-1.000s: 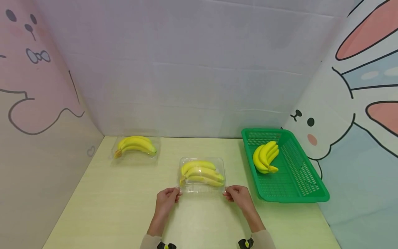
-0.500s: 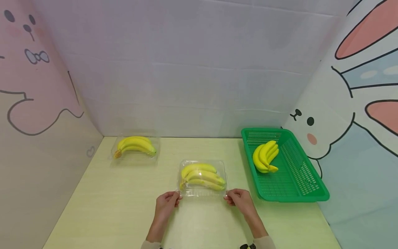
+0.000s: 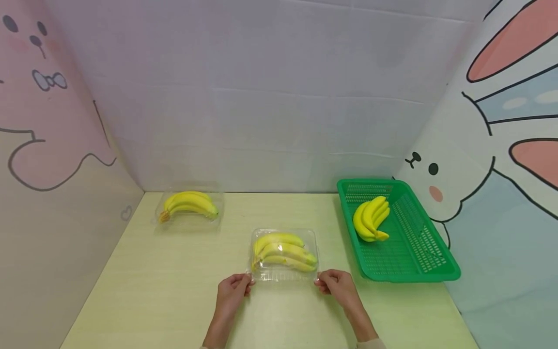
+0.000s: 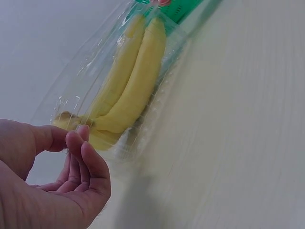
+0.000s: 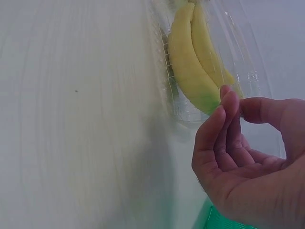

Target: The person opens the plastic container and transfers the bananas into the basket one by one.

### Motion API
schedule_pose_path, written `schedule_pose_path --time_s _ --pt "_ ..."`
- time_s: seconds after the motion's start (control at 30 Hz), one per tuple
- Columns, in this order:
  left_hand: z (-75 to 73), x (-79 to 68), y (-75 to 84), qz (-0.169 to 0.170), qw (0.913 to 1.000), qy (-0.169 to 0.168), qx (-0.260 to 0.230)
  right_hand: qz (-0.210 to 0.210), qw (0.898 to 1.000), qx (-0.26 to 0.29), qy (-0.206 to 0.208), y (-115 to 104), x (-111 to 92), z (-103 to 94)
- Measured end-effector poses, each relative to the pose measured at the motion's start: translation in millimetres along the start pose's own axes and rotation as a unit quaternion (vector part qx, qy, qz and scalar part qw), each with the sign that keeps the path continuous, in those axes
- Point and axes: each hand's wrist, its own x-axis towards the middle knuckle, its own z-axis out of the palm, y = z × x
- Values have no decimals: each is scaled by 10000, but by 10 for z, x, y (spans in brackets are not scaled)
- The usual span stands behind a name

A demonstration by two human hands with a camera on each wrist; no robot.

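A clear plastic clamshell box with a bunch of bananas inside sits mid-table in the head view. My left hand pinches its near left corner between thumb and fingertips. At the near right corner, my right hand pinches the box the same way. The left wrist view shows the bananas through the clear plastic, stem end close to the left fingertips. In the right wrist view the banana tips lie beside the right thumb and fingers.
A green plastic basket at the right holds one bunch of yellow bananas. Another clear box containing bananas stands at the back left, near the wall. Pale wood tabletop surrounds these things.
Both hands and the clear box of bananas between them have shifted slightly toward the near table edge. The basket and the back-left box stay in place; the head view has shifted a little.
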Motion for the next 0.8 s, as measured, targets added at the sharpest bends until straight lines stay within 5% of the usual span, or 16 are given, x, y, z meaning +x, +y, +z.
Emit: schedule_pose_path --time_s 0.8 --pt "-26 -125 -21 -9 10000 -26 -57 -19 10000 14 -5 56 -96 -8"
